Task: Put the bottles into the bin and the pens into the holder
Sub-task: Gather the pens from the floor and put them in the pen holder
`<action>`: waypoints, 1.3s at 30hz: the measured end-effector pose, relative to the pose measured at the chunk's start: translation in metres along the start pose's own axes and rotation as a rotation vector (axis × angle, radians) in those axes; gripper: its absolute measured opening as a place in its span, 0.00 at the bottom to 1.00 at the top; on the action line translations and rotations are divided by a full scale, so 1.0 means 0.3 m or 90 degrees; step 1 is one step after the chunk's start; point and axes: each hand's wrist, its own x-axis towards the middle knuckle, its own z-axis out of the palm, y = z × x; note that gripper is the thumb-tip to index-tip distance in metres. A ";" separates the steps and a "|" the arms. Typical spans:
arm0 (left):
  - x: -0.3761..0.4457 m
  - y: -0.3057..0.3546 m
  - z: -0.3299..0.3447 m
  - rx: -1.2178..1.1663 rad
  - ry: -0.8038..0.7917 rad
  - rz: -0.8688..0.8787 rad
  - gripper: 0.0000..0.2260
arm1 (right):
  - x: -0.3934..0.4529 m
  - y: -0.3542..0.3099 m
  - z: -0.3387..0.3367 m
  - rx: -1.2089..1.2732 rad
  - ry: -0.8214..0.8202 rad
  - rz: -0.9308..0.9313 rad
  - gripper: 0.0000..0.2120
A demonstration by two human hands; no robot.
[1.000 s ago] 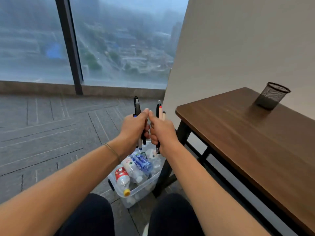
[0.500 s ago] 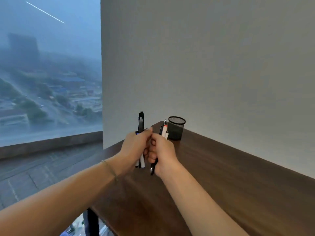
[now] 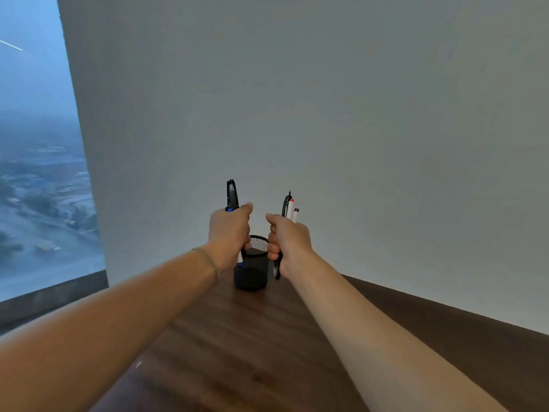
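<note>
Above round mesh holder (image 3: 252, 264): fisted pens (image 3: 232, 195).

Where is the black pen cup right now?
In the head view, the mesh pen holder stands on the wooden table by the wall, between the left hand and right hand.

Both forearms are showing bare from the bottom edge of the view up to the wrists, with no sleeve on either. The left hand (image 3: 229, 233) is wearing nothing on its fingers that can be made out, and a thin cord bracelet (image 3: 208, 260) in a dull greenish-tan shade is circling the left wrist as a narrow line. The right hand (image 3: 289, 242) and its wrist are wearing nothing visible.
</note>
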 end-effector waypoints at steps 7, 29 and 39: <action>0.247 -0.066 0.121 -0.081 -0.008 -0.025 0.15 | 0.222 -0.035 -0.042 0.071 0.044 -0.005 0.14; 0.379 -0.187 -0.013 0.315 0.053 0.020 0.11 | 0.348 0.067 0.126 0.254 0.098 -0.019 0.15; 0.194 -0.286 -0.002 0.216 -0.022 -0.018 0.11 | 0.238 0.150 0.044 0.040 0.071 -0.038 0.21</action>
